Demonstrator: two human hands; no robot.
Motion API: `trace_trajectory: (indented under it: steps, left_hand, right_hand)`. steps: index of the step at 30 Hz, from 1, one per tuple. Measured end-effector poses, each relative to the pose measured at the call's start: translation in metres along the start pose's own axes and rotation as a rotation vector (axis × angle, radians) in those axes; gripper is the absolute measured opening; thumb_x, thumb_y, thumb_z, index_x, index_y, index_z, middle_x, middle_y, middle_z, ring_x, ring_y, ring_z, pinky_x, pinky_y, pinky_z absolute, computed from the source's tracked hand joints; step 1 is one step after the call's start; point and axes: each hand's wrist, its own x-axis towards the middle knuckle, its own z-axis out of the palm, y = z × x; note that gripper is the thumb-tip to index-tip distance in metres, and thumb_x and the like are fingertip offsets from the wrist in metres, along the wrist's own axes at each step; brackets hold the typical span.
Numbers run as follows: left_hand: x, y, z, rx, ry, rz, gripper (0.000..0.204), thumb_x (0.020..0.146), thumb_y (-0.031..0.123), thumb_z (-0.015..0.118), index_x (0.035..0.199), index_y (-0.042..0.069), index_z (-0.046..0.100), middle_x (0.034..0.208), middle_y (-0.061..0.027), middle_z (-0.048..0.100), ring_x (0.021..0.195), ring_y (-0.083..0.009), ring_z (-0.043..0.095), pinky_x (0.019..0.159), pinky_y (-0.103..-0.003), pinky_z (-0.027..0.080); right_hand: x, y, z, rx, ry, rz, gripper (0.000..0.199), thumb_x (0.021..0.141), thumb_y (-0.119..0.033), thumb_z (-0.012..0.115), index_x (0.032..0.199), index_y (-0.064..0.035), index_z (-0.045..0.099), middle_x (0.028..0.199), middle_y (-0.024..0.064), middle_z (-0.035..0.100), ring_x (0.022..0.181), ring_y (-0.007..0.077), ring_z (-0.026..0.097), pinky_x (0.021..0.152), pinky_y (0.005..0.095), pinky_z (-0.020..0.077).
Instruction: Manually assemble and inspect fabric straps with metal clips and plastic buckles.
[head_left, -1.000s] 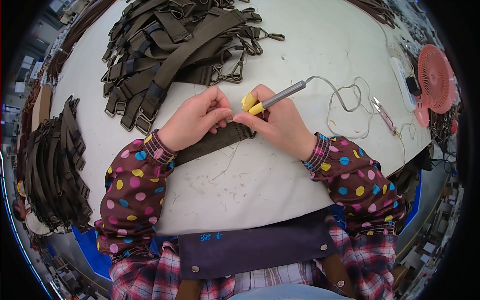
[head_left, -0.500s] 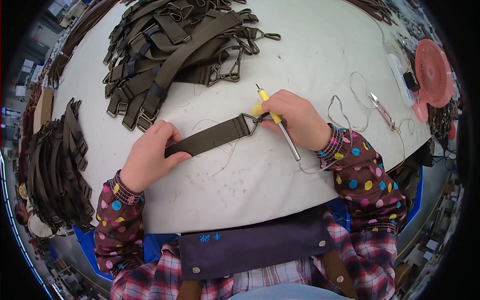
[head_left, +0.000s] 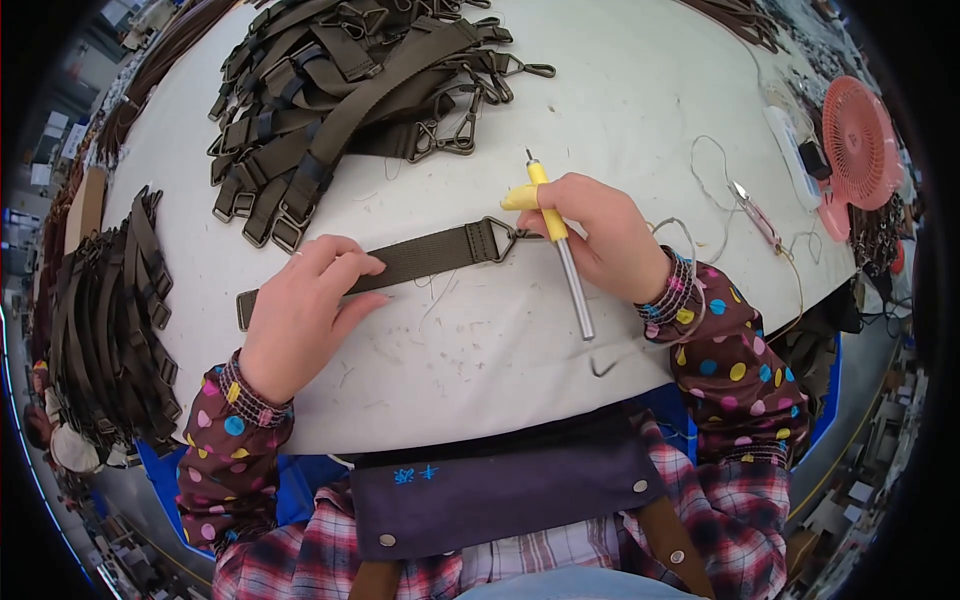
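Note:
A dark olive webbing strap (head_left: 425, 256) lies across the table, with a metal triangular ring (head_left: 504, 240) at its right end. My left hand (head_left: 305, 310) rests over the strap's left part, thumb and fingers apart; a short piece of the end shows past it. In my right hand (head_left: 605, 235) is a corded pen-shaped tool (head_left: 562, 265) with a yellow grip, a silver handle and a thin metal tip pointing away from me. A yellow cover sits on one finger of that hand. The hardware beyond the ring is partly hidden behind the tool and fingers.
A heap of similar straps with metal buckles and hooks (head_left: 340, 110) fills the far left. More straps hang over the left edge (head_left: 110, 320). On the right lie thread snips (head_left: 755, 215), a white power strip (head_left: 797, 145) and a pink fan (head_left: 858, 140). Thread scraps dot the table.
My left hand has loosened its pinch, and the strap's left end now shows beyond it. The right hand, still holding the tool, has moved slightly right, its fingers off the ring's hardware.

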Motion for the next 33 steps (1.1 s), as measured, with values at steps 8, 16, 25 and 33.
trace_trajectory:
  steps: [8,16,25,33]
  left_hand:
    - [0.049,0.02,0.036,-0.24,-0.12,-0.051,0.02,0.078,0.016,0.071,0.087,0.006,0.056,0.087,-0.0069,0.053,0.079,-0.0246,0.059,0.065,-0.033,0.048]
    - [0.059,0.003,0.036,-0.624,-0.309,-0.283,0.011,0.084,0.007,0.063,0.089,0.001,0.056,0.079,-0.0051,0.058,0.065,-0.0136,0.056,0.061,-0.027,0.047]
    - [0.055,-0.003,0.05,-0.857,-0.198,-0.222,0.011,0.087,0.004,0.058,0.089,-0.001,0.048,0.085,-0.0063,0.063,0.072,-0.0106,0.058,0.063,-0.025,0.049]
    - [0.054,-0.003,0.053,-0.864,-0.163,-0.212,0.009,0.086,0.001,0.055,0.087,-0.001,0.045,0.089,-0.0085,0.065,0.072,-0.011,0.059,0.065,-0.025,0.05]
  right_hand:
    - [0.016,-0.022,0.023,0.786,0.051,0.532,0.015,0.094,-0.014,0.058,0.103,-0.0021,0.059,0.086,0.0021,0.061,0.072,0.0041,0.055,0.063,0.0185,0.0445]
    - [0.006,-0.015,0.037,0.554,0.081,0.512,0.022,0.087,-0.016,0.065,0.091,-0.0016,0.048,0.068,0.0027,0.059,0.055,0.007,0.052,0.051,0.0231,0.0422]
    - [0.009,-0.016,0.036,0.46,0.022,0.488,0.024,0.087,-0.016,0.064,0.09,-0.0021,0.044,0.068,0.0071,0.059,0.056,0.0134,0.057,0.052,0.0266,0.0442]
    - [0.01,-0.018,0.036,0.415,0.019,0.444,0.026,0.087,-0.015,0.063,0.09,-0.002,0.041,0.068,0.0102,0.06,0.056,0.0195,0.058,0.052,0.0296,0.045]
